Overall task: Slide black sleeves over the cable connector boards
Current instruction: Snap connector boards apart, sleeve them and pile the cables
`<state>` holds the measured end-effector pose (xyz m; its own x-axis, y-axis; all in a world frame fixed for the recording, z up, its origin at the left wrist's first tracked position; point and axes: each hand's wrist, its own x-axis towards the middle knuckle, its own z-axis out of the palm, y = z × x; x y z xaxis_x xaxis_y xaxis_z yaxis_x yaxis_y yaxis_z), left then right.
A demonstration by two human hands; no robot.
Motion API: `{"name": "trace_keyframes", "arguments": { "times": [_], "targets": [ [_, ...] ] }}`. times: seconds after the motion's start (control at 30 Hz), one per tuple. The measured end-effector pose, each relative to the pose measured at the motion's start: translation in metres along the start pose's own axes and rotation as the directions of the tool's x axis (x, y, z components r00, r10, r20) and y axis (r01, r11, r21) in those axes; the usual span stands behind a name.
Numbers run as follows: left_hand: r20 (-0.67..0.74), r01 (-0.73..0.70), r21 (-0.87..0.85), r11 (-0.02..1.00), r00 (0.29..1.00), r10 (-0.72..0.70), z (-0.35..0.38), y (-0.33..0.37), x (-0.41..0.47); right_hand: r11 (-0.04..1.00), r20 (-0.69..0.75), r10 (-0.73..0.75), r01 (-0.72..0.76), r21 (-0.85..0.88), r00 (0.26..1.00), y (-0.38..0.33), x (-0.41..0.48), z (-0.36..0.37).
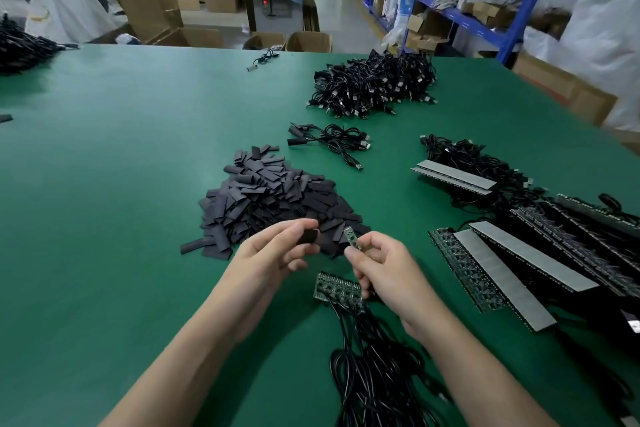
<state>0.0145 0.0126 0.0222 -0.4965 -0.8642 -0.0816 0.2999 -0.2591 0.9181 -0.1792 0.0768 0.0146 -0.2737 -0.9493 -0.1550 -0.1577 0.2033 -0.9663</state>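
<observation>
1. Nearest me, a tangle of black cables (pixel 374 374) lies on the green table (pixel 121 218). It runs up to a short strip of boards (pixel 337 289) lying just below my hands.
2. My right hand (pixel 384 270) pinches one connector board (pixel 350 236) between thumb and fingers. It is held above the table with its free end pointing up and away from me. I cannot see its cable past the hand.
3. My left hand (pixel 273 253) pinches a single black sleeve (pixel 307 237) at the fingertips, just left of the board. The two are close but apart, as far as I can tell.
4. I judge this to be the lining-up step, since the sleeve is not yet on the board. The next move calls for squeezing the flat sleeve's edges so its mouth gapes. Then I would bring the board's free end square to that mouth and push the sleeve along it. A tilted approach would likely snag a corner.
5. Just beyond the hands sits the sleeve pile (pixel 273 198), which is my supply.
6. To the right lie long board panels (pixel 519 253) with cables attached.
7. Farther off are a few loose sleeved cables (pixel 329 142), which look finished. Past them is a large cable heap (pixel 374 83).
</observation>
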Motion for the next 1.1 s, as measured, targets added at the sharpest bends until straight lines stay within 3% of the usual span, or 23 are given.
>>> {"name": "trace_keyframes", "arguments": {
  "times": [0.1, 0.27, 0.37, 0.5, 0.63, 0.83, 0.9, 1.03, 1.1],
  "targets": [
    [0.004, -0.003, -0.139, 0.99, 1.0, 0.004, -0.004, -0.002, 0.0, 1.0, 0.041, -0.003, 0.003, 0.012, 0.999, -0.002, -0.005, 0.014],
    [0.016, -0.017, -0.113, 0.993, 1.0, 0.019, -0.009, -0.004, -0.001, 1.0, 0.135, -0.007, 0.009, -0.011, 0.991, -0.003, -0.006, 0.024],
    [-0.012, -0.06, 0.046, 0.997, 0.998, 0.06, -0.011, -0.006, -0.003, 0.999, 0.124, -0.045, 0.041, 0.034, 0.991, -0.002, -0.004, 0.022],
    [0.067, -0.195, 0.308, 0.931, 0.981, 0.184, -0.006, -0.009, -0.006, 0.993, 0.125, -0.072, 0.059, 0.099, 0.99, -0.002, -0.005, 0.018],
    [0.148, -0.291, 0.426, 0.856, 0.956, 0.252, -0.003, -0.013, -0.007, 0.99, 0.15, -0.064, 0.044, 0.134, 0.987, 0.001, -0.007, 0.013],
    [0.196, -0.311, 0.526, 0.791, 0.95, 0.243, -0.003, -0.02, -0.006, 0.992, 0.109, -0.081, 0.069, 0.105, 0.991, 0.001, -0.007, 0.002],
    [0.212, -0.348, 0.592, 0.727, 0.937, 0.276, -0.002, -0.022, -0.006, 0.995, 0.102, -0.086, 0.079, 0.067, 0.991, 0.002, -0.008, 0.001],
    [0.212, -0.438, 0.751, 0.494, 0.868, 0.448, 0.0, -0.022, -0.007, 0.995, 0.091, -0.1, 0.1, 0.007, 0.991, 0.005, -0.007, -0.001],
    [0.214, -0.455, 0.772, 0.443, 0.844, 0.492, 0.0, -0.02, -0.008, 0.993, 0.094, -0.115, 0.115, 0.01, 0.989, 0.006, -0.008, -0.001]
  ]
}}
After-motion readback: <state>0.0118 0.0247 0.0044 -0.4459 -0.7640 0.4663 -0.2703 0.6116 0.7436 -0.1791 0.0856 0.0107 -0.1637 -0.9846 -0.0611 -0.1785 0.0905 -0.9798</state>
